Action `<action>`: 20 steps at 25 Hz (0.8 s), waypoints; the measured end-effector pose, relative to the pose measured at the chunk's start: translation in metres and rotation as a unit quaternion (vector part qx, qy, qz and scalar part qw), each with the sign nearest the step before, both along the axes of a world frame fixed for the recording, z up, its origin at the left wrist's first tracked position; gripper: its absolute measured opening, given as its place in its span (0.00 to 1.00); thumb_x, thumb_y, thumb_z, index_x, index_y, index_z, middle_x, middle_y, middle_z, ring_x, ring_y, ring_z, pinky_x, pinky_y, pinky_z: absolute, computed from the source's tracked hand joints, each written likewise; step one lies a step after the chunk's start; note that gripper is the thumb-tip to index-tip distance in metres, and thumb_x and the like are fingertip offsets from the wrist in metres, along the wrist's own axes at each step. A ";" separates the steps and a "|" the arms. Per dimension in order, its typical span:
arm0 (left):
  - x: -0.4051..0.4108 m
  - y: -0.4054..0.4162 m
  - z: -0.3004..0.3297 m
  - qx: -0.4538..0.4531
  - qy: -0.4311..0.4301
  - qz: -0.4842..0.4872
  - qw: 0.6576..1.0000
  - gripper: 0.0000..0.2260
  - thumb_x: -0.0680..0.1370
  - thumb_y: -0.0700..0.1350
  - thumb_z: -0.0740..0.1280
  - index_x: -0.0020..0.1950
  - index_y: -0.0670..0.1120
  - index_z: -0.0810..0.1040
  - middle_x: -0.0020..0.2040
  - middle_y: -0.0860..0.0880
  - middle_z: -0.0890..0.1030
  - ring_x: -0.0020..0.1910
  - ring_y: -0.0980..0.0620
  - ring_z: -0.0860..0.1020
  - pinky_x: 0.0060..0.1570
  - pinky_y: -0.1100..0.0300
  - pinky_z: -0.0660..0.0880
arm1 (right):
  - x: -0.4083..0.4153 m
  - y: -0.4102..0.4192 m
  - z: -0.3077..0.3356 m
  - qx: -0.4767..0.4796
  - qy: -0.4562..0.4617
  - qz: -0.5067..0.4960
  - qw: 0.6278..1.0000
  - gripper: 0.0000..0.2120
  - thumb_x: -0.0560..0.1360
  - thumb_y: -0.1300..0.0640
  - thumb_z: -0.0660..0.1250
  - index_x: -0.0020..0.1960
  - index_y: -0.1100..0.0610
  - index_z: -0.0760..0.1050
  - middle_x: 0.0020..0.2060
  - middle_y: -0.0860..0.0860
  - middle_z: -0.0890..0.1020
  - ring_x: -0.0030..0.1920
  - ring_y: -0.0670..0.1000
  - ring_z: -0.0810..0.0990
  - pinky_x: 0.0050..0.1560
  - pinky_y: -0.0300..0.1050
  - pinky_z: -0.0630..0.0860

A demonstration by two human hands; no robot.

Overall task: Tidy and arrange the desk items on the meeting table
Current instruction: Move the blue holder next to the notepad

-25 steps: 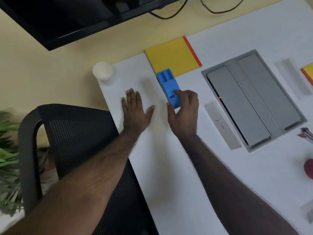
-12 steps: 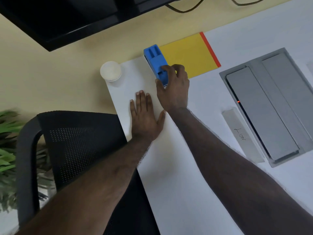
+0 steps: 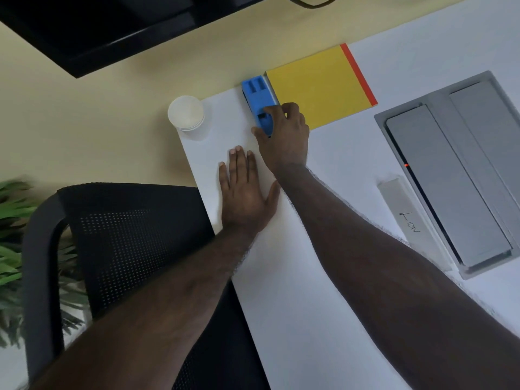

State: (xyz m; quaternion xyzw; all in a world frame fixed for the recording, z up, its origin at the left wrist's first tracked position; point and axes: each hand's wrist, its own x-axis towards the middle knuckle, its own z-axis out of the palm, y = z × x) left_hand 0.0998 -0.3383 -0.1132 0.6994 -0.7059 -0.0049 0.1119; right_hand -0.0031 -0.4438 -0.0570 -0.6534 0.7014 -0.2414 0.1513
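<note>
A blue plastic desk organiser lies flat at the far edge of the white meeting table, right beside a yellow notepad with a red spine. My right hand grips the organiser's near end, thumb on its left side and fingers curled over its right side. Flat on the table just in front of it lies my left hand, palm down with fingers straight. A white paper cup stands at the table's far left corner.
A grey cable-box lid is set into the table at right, with a white name strip along its left side. A black mesh chair is at the table's left edge. A dark monitor hangs above; a plant is far left.
My right hand has slid the blue organiser away from me to the table's far edge, alongside the yellow notepad. My left hand has stayed flat on the table.
</note>
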 end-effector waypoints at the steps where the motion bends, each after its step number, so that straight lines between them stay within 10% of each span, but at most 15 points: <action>1: 0.000 0.000 0.001 0.001 0.005 -0.001 1.000 0.38 0.83 0.66 0.56 0.83 0.39 0.59 0.84 0.39 0.59 0.85 0.42 0.52 0.82 0.39 0.52 | -0.001 0.002 0.001 0.001 0.004 0.000 1.000 0.25 0.79 0.42 0.72 0.72 0.52 0.77 0.67 0.55 0.76 0.65 0.59 0.76 0.64 0.56 0.75; 20: -0.021 0.043 0.012 0.004 0.044 0.030 0.999 0.34 0.87 0.59 0.53 0.82 0.33 0.58 0.82 0.34 0.61 0.83 0.37 0.57 0.81 0.36 0.53 | -0.118 0.259 0.030 -0.047 -0.019 -0.191 0.980 0.21 0.83 0.38 0.65 0.71 0.48 0.76 0.66 0.49 0.78 0.68 0.53 0.75 0.64 0.51 0.69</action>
